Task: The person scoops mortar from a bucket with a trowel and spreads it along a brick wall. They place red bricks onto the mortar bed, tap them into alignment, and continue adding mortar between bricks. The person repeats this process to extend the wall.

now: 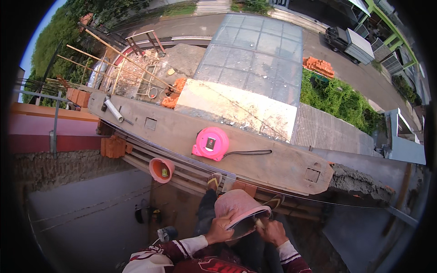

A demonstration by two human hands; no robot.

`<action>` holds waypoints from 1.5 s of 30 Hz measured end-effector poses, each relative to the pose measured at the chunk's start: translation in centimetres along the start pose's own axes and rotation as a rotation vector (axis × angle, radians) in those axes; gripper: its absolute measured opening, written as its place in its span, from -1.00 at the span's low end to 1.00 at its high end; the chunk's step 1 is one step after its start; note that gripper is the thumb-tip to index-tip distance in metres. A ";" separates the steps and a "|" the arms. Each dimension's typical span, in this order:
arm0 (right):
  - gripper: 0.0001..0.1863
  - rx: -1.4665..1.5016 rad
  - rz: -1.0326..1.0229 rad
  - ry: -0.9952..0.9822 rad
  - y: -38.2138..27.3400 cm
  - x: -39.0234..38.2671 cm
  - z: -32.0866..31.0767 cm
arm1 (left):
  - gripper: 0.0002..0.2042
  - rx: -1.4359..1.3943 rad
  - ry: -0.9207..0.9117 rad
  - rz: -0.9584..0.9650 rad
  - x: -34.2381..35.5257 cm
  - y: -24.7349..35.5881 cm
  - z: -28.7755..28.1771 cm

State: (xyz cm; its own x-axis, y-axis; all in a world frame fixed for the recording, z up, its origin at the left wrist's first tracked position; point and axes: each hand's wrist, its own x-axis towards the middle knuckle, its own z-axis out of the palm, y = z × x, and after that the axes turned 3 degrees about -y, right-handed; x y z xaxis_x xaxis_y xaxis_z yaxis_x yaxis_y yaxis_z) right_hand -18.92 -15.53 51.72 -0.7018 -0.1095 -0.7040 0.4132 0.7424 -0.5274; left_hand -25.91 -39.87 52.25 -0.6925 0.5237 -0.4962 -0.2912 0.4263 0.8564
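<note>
i hold the bucket (236, 200) on the near side of the plank (268, 166), tilted, its mouth turned toward me. my left hand (221, 230) is clamped on the bucket's left rim. my right hand (274, 232), apart from it, is curled at the right of the mouth, where something pale (260, 223) shows; whether it grips that or the rim, i cannot tell.

my left foot (213, 182), in a sandal, is just beside the plank's near edge. on the plank lies a pink tape (214, 144), its black strap (249, 151) reaching toward the plank's right end. a white pipe (114, 110) lies near the plank's left end. a small pail (161, 170) sits below the plank's near edge, and mortar (362, 183) runs past its right end. beyond the plank's far edge is a glass roof (252, 52).
</note>
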 end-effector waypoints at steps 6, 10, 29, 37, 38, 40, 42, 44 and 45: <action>-0.54 0.165 0.032 -0.001 0.8 -2.8 -0.1 | -0.85 0.085 -0.074 0.145 0.6 -0.5 1.4; -0.53 0.166 0.028 0.109 0.3 -5.8 -0.3 | -0.85 0.128 -0.113 0.141 1.2 3.2 1.3; -0.63 0.737 0.178 0.424 2.1 -18.0 6.7 | -0.72 -0.205 -0.259 -0.078 4.0 7.7 7.9; -0.65 0.854 0.403 0.652 4.8 -23.9 7.0 | -0.90 -0.168 -0.147 -0.208 4.3 4.1 10.8; -0.62 0.881 0.425 0.680 5.6 -24.7 6.7 | -0.90 -0.150 -0.116 -0.230 4.3 3.5 11.0; -0.61 0.900 0.429 0.750 7.0 -26.3 5.0 | -0.86 -0.200 -0.076 -0.268 4.8 1.6 11.3; -0.63 0.920 0.407 0.849 8.8 -28.4 2.5 | -0.79 -0.216 -0.087 -0.322 4.3 1.9 11.7; -0.66 1.022 0.363 0.921 12.1 -29.8 0.4 | -0.85 -0.194 0.003 -0.326 4.0 2.2 12.2; -0.68 1.075 0.331 0.987 13.3 -30.6 -1.5 | -0.85 -0.182 0.035 -0.310 4.1 1.6 12.0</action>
State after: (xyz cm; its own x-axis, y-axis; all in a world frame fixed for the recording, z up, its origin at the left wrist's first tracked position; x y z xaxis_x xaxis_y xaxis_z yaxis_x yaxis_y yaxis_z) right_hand 7.22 -1.33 66.98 -0.4116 0.7665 -0.4930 0.5379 -0.2323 -0.8103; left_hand -21.27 -28.16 49.82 -0.5738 0.3634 -0.7339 -0.6018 0.4207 0.6788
